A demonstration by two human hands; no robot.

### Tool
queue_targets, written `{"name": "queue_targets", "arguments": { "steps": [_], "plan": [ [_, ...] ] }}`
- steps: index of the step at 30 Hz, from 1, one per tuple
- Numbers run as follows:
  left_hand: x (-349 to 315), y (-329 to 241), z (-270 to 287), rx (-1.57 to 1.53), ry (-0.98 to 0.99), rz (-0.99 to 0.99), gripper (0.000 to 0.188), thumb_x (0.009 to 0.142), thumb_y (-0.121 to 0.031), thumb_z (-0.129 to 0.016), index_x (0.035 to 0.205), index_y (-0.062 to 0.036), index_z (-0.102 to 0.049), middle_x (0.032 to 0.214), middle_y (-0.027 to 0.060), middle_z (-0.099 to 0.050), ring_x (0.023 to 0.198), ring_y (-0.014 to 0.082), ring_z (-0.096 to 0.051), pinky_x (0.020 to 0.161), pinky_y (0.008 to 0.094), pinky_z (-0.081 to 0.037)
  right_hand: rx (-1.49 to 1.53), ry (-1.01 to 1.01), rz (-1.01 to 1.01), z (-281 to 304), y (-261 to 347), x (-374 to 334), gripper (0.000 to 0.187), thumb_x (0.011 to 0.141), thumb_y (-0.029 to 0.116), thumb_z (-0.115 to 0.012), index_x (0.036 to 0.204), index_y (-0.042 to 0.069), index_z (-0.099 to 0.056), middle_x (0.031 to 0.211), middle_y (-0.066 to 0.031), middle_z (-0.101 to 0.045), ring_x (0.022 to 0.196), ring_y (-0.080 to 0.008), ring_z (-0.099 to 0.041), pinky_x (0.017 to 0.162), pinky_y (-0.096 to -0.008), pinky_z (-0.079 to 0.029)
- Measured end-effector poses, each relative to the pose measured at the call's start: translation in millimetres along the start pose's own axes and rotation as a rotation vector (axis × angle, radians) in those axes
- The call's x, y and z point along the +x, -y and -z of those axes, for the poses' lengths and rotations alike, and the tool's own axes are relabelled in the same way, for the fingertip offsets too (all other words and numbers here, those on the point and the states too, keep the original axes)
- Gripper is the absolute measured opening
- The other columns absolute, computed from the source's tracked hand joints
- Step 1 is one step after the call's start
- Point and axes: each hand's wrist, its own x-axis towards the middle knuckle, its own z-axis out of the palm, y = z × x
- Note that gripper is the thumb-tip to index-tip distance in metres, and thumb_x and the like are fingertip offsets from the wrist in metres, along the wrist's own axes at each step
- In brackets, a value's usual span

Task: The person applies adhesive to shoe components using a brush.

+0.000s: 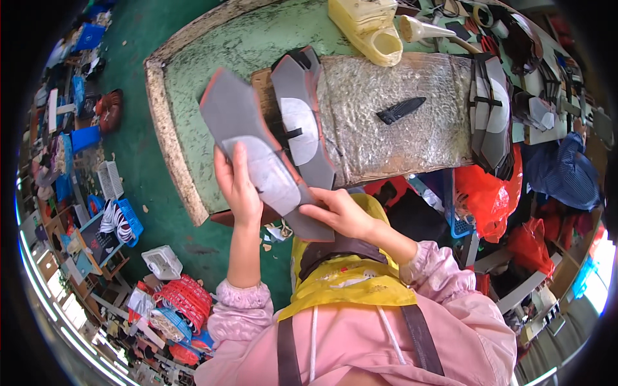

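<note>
In front of me I hold a long grey panel (235,106) with angled ends, a reddish-orange edge and a lighter grey patch in its middle. My left hand (241,186) grips its left side, thumb on top of the patch. Near the lower end, my right hand (338,212) pinches the panel's right edge. Just beyond it, similar grey panels (299,122) lie on the bench with a black strap piece across them. Another stack of such panels (492,112) rests at the right, with a black strip on it.
A wrinkled, glue-coated board (360,83) covers the bench middle, with a black strap piece (400,110) on it. A yellow container (373,29) and a pale funnel-shaped nozzle (421,29) stand at the back. Red plastic bags (489,199) hang at the right.
</note>
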Motion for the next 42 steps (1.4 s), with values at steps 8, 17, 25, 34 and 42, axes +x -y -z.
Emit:
{"name": "queue_targets", "arguments": {
  "steps": [8, 17, 25, 34, 42],
  "plan": [
    [75.3, 99.4, -52.2, 0.782, 0.097, -0.179, 0.022, 0.087, -0.022, -0.065, 0.091, -0.0030, -0.053, 0.059, 0.0101, -0.047, 0.049, 0.0176, -0.042, 0.051, 0.0320, -0.038, -0.523, -0.500, -0.230, 132.5, -13.1, 0.7, 0.017, 0.084, 0.006, -0.061, 0.100, 0.005, -0.065, 0.087, -0.0115, -0.067, 0.078, -0.0179, -0.065, 0.067, -0.0297, -0.050],
    [76.4, 124.9, -33.4, 0.627, 0.113, -0.054, 0.023, 0.089, -0.022, -0.063, 0.084, -0.0020, -0.054, 0.060, -0.0024, -0.043, 0.056, 0.0056, -0.035, 0.051, 0.0239, -0.031, -1.458, -0.361, -0.070, 246.7, -21.0, 15.3, 0.044, 0.065, 0.018, -0.077, 0.104, 0.015, -0.056, 0.105, -0.0051, -0.055, 0.104, -0.0277, -0.049, 0.089, -0.0390, -0.036],
    [76.4, 123.0, -33.6, 0.582, 0.131, -0.064, 0.022, 0.090, -0.021, -0.061, 0.085, -0.0016, -0.053, 0.061, -0.0023, -0.043, 0.057, 0.0055, -0.035, 0.052, 0.0241, -0.031, -1.317, -0.301, 0.054, 255.5, -22.2, 9.8, 0.038, 0.065, 0.016, -0.077, 0.091, 0.009, -0.051, 0.094, -0.0071, -0.053, 0.095, -0.0303, -0.050, 0.081, -0.0394, -0.042],
    [76.3, 121.4, -34.8, 0.564, 0.134, -0.013, 0.022, 0.092, -0.021, -0.059, 0.084, -0.0019, -0.051, 0.063, -0.0036, -0.042, 0.058, 0.0048, -0.034, 0.052, 0.0236, -0.029, -0.202, -0.442, -0.191, 231.9, -12.7, 16.4, 0.018, 0.078, -0.003, -0.069, 0.095, 0.001, -0.067, 0.083, -0.0012, -0.066, 0.077, -0.0079, -0.060, 0.065, -0.0212, -0.049],
    [76.9, 126.7, -32.1, 0.530, 0.147, -0.068, 0.022, 0.094, -0.020, -0.056, 0.083, -0.0022, -0.048, 0.064, -0.0038, -0.040, 0.059, 0.0044, -0.032, 0.052, 0.0231, -0.028, -0.641, -0.763, 0.429, 242.7, 41.6, 68.1, 0.015, 0.084, 0.009, -0.066, 0.098, 0.003, -0.067, 0.080, -0.0030, -0.065, 0.064, -0.0064, -0.059, 0.054, -0.0209, -0.046]
  ]
}}
